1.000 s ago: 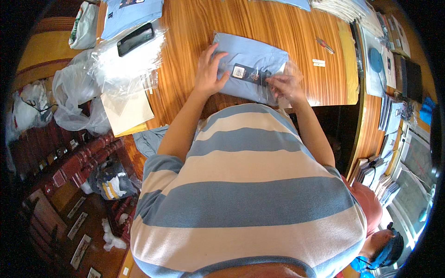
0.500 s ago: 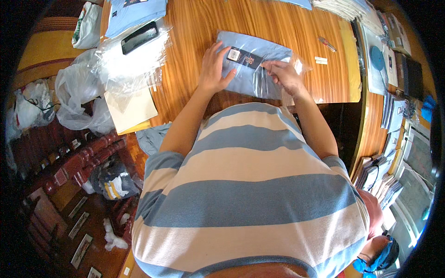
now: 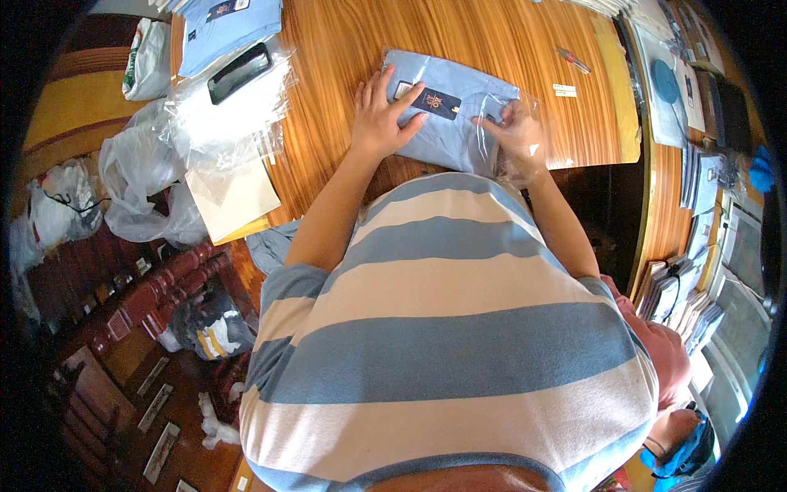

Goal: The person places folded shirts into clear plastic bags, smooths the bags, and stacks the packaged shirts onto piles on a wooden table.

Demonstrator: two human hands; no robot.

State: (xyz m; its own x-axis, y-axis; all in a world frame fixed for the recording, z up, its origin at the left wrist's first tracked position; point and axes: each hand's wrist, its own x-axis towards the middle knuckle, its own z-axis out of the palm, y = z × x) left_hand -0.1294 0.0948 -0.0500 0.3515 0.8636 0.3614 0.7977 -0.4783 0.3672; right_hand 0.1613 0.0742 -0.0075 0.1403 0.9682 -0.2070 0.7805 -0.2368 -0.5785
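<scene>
A folded light blue shirt (image 3: pixel 447 148) lies in a clear plastic bag (image 3: pixel 533 107) on the wooden table before me. A dark hang tag (image 3: pixel 437 102) rests on the shirt. My left hand (image 3: pixel 381 119) is spread over the shirt's left side, its fingers across the tag's left end. At the right end, my right hand (image 3: pixel 520 135) has clear plastic over it and appears to be inside the bag's mouth. Its thumb and bent fingers close on the shirt's right edge; glare on the plastic partly hides them.
Left of the shirt lie a black phone (image 3: pixel 239 74) on clear bags (image 3: pixel 197 123), a blue shirt stack (image 3: pixel 221 33) and cream card sheets (image 3: pixel 234 197). A small red-tipped tool (image 3: pixel 572 59) and paper strips (image 3: pixel 565 90) sit right. Another person (image 3: pixel 668 369) is behind at lower right.
My right hand has moved from the tag's right end to the bag's right end, with plastic now over it. My left fingers have shifted onto the tag's left end.
</scene>
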